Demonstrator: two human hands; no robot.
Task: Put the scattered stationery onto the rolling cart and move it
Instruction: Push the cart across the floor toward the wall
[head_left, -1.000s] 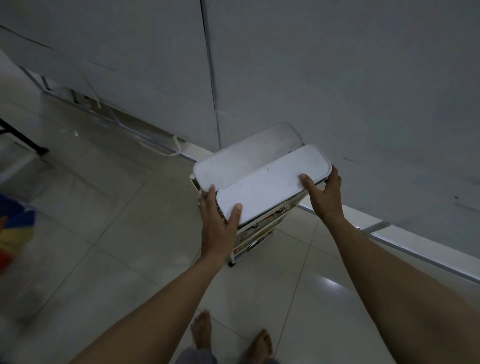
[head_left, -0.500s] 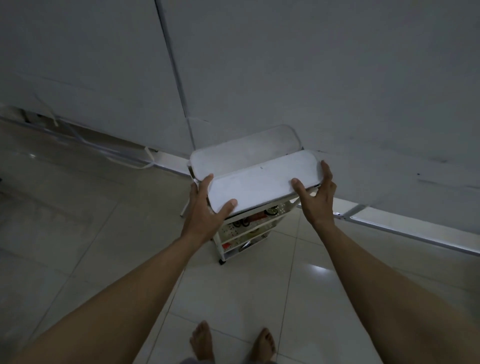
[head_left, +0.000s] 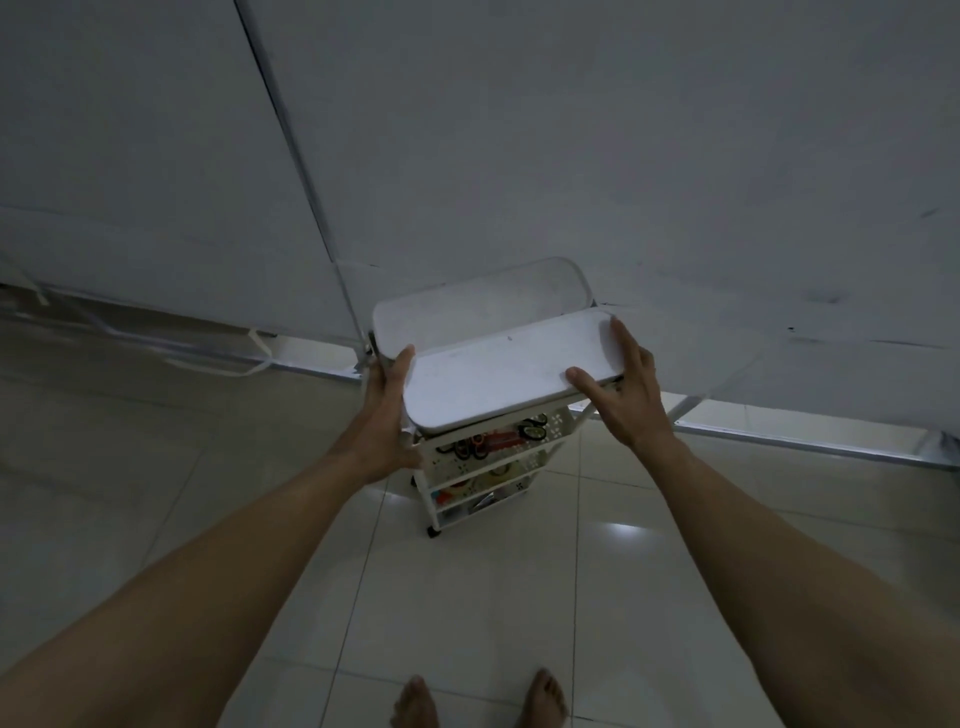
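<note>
Bare feet (head_left: 415, 701) near cart's caster (head_left: 432, 531); toes risk being rolled over if pulled back. Left hand (head_left: 387, 415) and right hand (head_left: 621, 395) grasp the rolling cart (head_left: 498, 384) top's ends, stationery (head_left: 488, 444) shelved below. Wall (head_left: 571, 130) just behind: a push could knock it.

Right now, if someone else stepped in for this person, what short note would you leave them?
Left hand grips the left end of the rolling cart; right hand grips the right end of its white top.
The cart stands on the tiled floor, close to the grey wall.
Done: stationery lies on the lower shelves.
Left: finish rolling the cart to its spot, then let go.
</note>
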